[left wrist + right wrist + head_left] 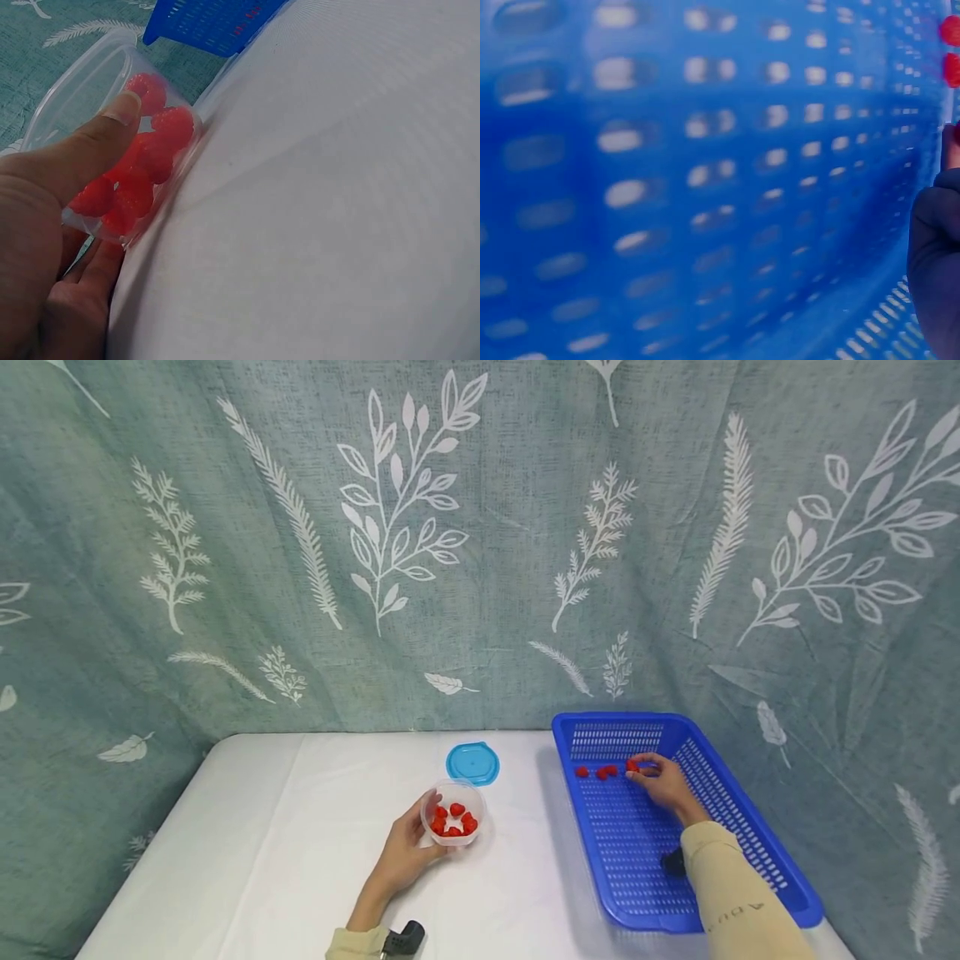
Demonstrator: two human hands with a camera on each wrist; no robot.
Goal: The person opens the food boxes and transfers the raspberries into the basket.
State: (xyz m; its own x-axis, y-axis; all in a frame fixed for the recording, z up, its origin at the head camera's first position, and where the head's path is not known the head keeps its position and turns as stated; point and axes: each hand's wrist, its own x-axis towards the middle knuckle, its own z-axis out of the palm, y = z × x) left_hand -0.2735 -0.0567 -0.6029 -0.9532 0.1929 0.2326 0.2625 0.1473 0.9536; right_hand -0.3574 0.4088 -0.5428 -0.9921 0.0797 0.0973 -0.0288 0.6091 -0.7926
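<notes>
My left hand (403, 853) grips a clear plastic container (482, 814) by its side, thumb on the near wall and fingers round the far side. Several bumpy red berries (173, 127) lie inside it, seen through the wall in the left wrist view. Over at the right, my right hand (666, 783) reaches into the blue basket (630, 893) and pinches one red berry (632, 766) between thumb and fingertips. Left of that hand, more red berries (582, 772) lie in a row on the basket floor. Only part of the right hand (939, 240) shows in its wrist view.
A round blue lid (472, 763) lies on the white table (300, 843) just behind the container. Slotted walls rise around the basket at the table's right side. A green leaf-patterned cloth (480, 543) hangs behind the table.
</notes>
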